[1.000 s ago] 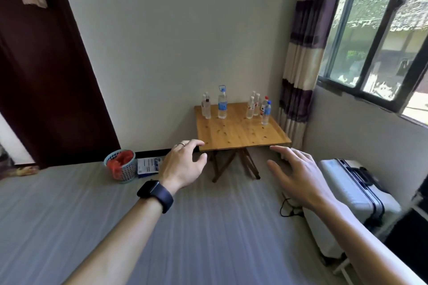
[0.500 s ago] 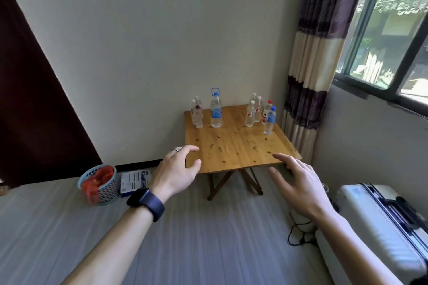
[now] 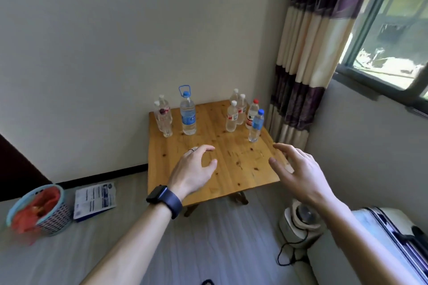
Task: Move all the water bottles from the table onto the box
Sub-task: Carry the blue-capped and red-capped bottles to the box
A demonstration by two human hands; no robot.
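A small wooden folding table [image 3: 238, 169] stands in the corner. Several clear water bottles stand along its far side: a pair at the left [image 3: 165, 118], a tall one with a blue handle cap [image 3: 188, 113], a white-capped group [image 3: 236, 112], a red-capped one [image 3: 252, 114] and a blue-capped one [image 3: 256, 126]. My left hand [image 3: 194, 170], with a ring and a dark watch, hovers over the table's near half, fingers loosely spread, holding nothing. My right hand [image 3: 298, 169] is spread open over the table's right edge, short of the blue-capped bottle.
A white hard-shell suitcase [image 3: 382, 233] lies at the lower right. A small white appliance [image 3: 301, 222] with a black cord sits on the floor beside it. A blue basket [image 3: 49, 217] with red contents and a printed packet [image 3: 95, 199] lie at left. A striped curtain [image 3: 308, 58] hangs behind the table.
The view has closed in on the table and tilted down. Both hands now reach over the tabletop, nearer the bottles; they still hold nothing.
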